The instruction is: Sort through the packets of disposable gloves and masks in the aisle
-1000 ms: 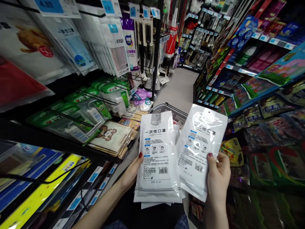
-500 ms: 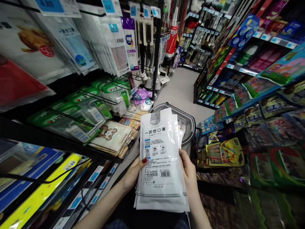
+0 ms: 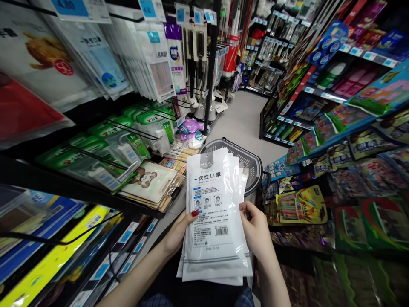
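I hold a stack of white plastic mask packs (image 3: 214, 213) upright in front of me, printed side facing me. My left hand (image 3: 179, 232) grips the stack's left edge, thumb on the front. My right hand (image 3: 255, 230) grips the right edge, fingers curled behind the packs. Several packs are fanned slightly at the top. Behind them on the floor stands a grey shopping basket (image 3: 252, 164).
Left, a shelf rack with hanging white packets (image 3: 156, 59), green packs (image 3: 128, 140) on hooks and a monkey-print pouch (image 3: 148, 181). Right, shelves of colourful snack bags (image 3: 303, 204). A grey aisle floor (image 3: 243, 119) runs ahead between them.
One second ago my right hand held one pack apart to the right. It has brought that pack onto the stack, and both hands now hold the stack together.
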{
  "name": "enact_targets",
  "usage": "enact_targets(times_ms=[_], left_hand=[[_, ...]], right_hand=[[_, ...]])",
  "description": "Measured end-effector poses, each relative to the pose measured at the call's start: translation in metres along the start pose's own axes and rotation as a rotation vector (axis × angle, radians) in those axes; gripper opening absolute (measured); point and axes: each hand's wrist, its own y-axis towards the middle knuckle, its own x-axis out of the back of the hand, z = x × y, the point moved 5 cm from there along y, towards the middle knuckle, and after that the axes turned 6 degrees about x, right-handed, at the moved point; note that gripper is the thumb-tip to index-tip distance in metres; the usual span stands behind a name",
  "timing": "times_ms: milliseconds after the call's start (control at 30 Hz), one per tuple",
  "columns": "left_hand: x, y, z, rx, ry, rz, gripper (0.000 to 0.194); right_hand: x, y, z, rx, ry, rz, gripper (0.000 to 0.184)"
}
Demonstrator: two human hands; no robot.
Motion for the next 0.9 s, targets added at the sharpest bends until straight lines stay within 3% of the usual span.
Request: enact_targets(times_ms=[167, 333, 500, 600, 667, 767, 900], left_hand=[[-0.001, 0.000, -0.001, -0.004, 0.012, 0.018, 0.055], [0.005, 0.002, -0.002, 0.041, -0.044, -0.032, 0.049], [0.009, 0.004, -0.002, 0.019, -0.060, -0.051, 0.036], [0.009, 0.003, -0.002, 0.021, -0.024, -0.089, 0.039], [0.007, 0.002, -0.002, 0.024, -0.011, -0.104, 0.046], [0.003, 0.000, -0.003, 0.015, 0.000, -0.102, 0.055], [-0.004, -0.002, -0.002, -0.013, 0.020, -0.091, 0.060]], right_hand=[[-0.003, -0.002, 0.004, 0.006, 0.140, -0.054, 0.023], [0.012, -0.004, 0.003, -0.007, 0.282, -0.197, 0.024], [0.063, -0.010, -0.006, 0.050, 0.303, -0.529, 0.020], [0.104, -0.022, -0.007, 0.099, 0.263, -0.774, 0.020], [0.123, -0.031, -0.004, 0.095, 0.238, -0.873, 0.018], [0.124, -0.041, 0.000, 0.003, 0.289, -0.826, 0.017], [0.073, -0.041, 0.011, -0.075, 0.342, -0.461, 0.018]])
